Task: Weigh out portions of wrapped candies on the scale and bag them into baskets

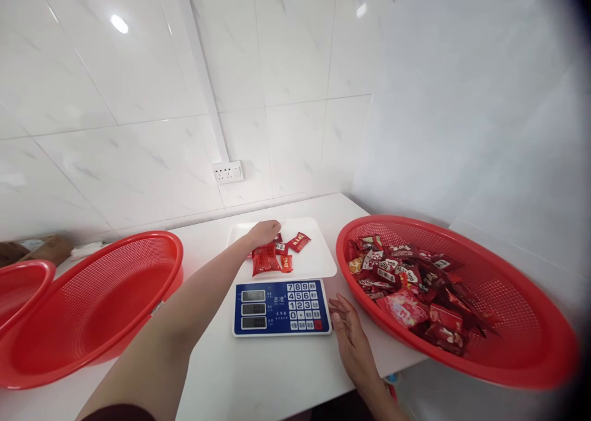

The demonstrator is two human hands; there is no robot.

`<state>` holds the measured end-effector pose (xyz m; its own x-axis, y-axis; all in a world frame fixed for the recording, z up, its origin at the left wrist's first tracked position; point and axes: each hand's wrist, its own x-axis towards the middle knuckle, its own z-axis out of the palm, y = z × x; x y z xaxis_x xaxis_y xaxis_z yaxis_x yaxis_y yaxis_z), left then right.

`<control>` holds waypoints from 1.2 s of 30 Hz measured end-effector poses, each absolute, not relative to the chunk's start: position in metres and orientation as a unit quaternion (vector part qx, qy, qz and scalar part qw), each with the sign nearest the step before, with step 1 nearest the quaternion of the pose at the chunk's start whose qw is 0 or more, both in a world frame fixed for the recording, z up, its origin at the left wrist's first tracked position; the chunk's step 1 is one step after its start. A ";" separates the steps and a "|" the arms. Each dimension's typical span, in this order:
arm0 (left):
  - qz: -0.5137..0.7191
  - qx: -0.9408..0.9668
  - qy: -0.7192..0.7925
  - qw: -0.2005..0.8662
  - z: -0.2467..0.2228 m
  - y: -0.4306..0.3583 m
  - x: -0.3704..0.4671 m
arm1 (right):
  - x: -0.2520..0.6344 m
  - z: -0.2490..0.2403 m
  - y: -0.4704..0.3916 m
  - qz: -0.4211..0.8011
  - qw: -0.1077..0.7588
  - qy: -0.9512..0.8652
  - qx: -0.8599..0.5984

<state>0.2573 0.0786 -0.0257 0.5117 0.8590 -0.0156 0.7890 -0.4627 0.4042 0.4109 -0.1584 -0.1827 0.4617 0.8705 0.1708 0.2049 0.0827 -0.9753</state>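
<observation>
Left hand (266, 231) is curled at the back edge of the red packets (266, 260) on the white tray (321, 264), though honestly I can't tell if its grip has one. Right hand (349, 328) is loose and empty beside the keypad (305, 306); a careless left-arm swipe could probably knock packets off.

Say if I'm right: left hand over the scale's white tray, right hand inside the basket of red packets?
Not quite: the head view shows the right hand outside that basket, beside the scale. The left hand is over the white tray, as you said.
</observation>
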 end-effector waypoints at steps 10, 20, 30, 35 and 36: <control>0.009 0.918 0.366 0.152 -0.022 0.054 0.303 | 0.411 -0.180 -0.158 0.276 0.593 -0.437 -0.617; 0.081 0.914 0.328 0.224 -0.018 0.033 0.327 | 0.413 -0.183 -0.160 0.271 0.589 -0.441 -0.620; 0.252 0.879 0.202 0.350 0.001 -0.070 0.268 | 0.411 -0.173 -0.178 0.213 0.637 -0.444 -0.593; 0.247 0.952 0.108 0.148 -0.070 -0.143 0.237 | 0.399 -0.152 -0.209 0.303 0.564 -0.573 -0.511; 0.245 0.954 0.113 0.133 -0.083 -0.151 0.234 | 0.394 -0.148 -0.213 0.334 0.538 -0.580 -0.513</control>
<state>0.2342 -0.1505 -0.0833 0.8547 0.2803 0.4369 0.1506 -0.9394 0.3081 0.3943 -0.2132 -0.1482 0.1053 0.9541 0.2803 0.2361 0.2498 -0.9391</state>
